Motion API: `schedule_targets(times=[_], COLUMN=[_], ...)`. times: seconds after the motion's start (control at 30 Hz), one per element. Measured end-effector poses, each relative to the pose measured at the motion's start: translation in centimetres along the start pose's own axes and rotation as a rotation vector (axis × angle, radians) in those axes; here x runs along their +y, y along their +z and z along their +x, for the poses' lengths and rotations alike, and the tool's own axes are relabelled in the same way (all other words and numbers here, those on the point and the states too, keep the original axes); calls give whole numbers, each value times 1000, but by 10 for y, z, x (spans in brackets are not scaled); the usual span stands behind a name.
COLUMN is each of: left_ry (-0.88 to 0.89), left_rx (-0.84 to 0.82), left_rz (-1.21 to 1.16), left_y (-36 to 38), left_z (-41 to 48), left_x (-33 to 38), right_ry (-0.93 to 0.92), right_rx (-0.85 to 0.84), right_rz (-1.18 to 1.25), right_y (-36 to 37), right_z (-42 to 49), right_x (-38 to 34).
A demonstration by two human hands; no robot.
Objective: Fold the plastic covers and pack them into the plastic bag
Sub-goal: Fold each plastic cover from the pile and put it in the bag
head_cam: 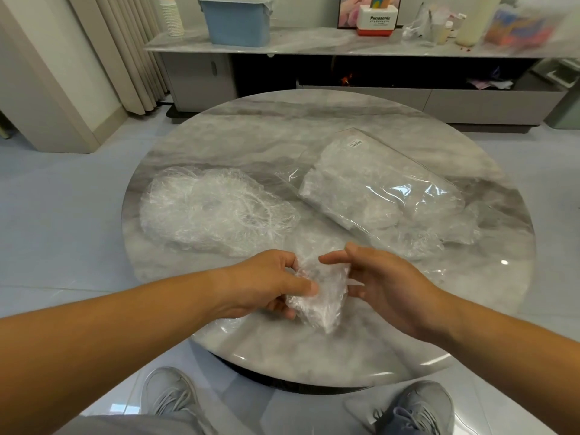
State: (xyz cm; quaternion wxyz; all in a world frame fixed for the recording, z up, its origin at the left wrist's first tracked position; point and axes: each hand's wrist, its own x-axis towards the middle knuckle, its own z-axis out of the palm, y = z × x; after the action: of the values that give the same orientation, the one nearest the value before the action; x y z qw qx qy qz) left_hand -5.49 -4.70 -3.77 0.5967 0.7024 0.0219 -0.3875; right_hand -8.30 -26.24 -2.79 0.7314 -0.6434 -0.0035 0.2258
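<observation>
Over the near part of the round marble table, my left hand grips a crumpled clear plastic cover, thumb on top and fingers curled under it. My right hand is beside the cover with its fingers extended, touching the cover's right edge. A heap of loose clear covers lies on the table's left side. On the right lies the clear plastic bag, partly filled with covers, its small white label toward the far end.
Behind the table runs a low cabinet carrying a blue bin, a Panasonic box and assorted bottles. A curtain hangs at the left. My two shoes stand on the tiled floor under the table's near edge.
</observation>
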Motion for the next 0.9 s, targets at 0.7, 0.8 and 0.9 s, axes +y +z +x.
schedule_targets(times=[0.7,0.8,0.9], left_ry=[-187,-221,-227], left_rx=[-349,-276,-174], left_rz=[-506,-440,-315], left_y=[-24,-22,-14], left_z=[-7,-3,-4], left_x=[13,10,9], right_ry=[-832,-850,-856], right_rx=[-241,-334,-398], right_rz=[-1293,-1364,-1423], right_y=[-19,-19,-15], right_z=[-12,-14,-13], right_x=[21,17,20])
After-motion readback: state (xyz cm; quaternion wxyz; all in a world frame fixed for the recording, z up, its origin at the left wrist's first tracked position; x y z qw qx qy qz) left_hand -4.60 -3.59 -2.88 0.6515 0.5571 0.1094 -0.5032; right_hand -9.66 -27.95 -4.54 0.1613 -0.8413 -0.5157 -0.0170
